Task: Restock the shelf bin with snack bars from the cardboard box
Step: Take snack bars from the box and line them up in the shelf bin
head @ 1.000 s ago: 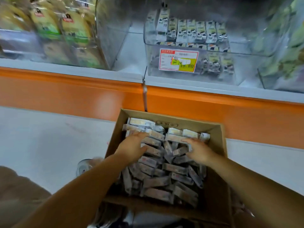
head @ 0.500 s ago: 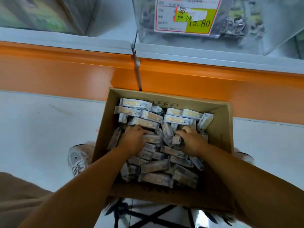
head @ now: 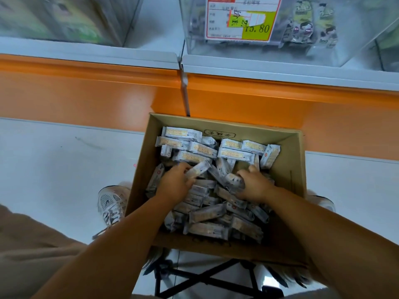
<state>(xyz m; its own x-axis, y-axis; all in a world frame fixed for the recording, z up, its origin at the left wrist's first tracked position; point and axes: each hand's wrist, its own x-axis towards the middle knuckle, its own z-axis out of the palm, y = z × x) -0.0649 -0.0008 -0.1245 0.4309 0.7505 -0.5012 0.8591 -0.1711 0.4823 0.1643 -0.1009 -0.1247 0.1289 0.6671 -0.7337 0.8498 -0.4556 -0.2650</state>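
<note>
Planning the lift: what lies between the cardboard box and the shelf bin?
Head view: the orange panel and white shelf ledge separate cardboard box from shelf bin.

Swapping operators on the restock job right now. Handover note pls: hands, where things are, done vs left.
Left hand: inside the cardboard box, fingers curled round one of the snack bars.
Right hand: also in the box, gripping a few bars.
Box: open, just below the shelf bin, holding a loose pile of bars.
Done: both grabs made; nothing lifted out yet.
Left: carry both handfuls up into the bin behind the price label, then repeat.
</note>
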